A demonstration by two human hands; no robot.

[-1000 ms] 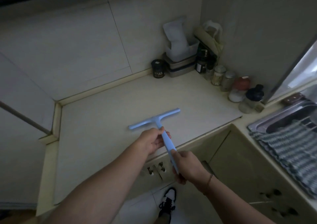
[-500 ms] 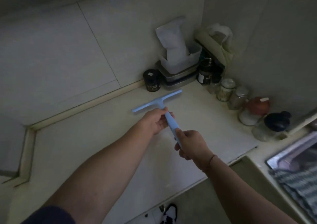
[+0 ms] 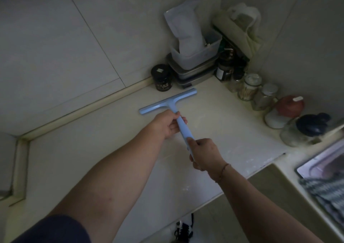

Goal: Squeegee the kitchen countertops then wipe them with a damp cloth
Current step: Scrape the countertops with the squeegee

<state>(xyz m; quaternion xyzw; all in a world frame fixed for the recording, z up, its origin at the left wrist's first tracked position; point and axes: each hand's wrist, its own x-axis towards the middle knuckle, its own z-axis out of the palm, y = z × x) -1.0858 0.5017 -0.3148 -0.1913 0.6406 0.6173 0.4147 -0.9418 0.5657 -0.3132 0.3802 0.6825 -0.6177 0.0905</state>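
Head view: blue squeegee [image 3: 168, 103] on table [image 3: 93, 149], blade near the back wall, just before a black jar [image 3: 161, 77].
Left hand [image 3: 165, 124] grips the handle close to the blade; right hand [image 3: 204, 154] grips its tail end. Likely light, stiff plastic with a soft edge; best held by the handle, two-handed for even pressure. Cloth step not yet begun.

Smooth light-blue plastic squeegee [image 3: 168, 102], matt pale countertop [image 3: 104, 149], glass jars [image 3: 249, 87], possibly metal trays [image 3: 193, 75]
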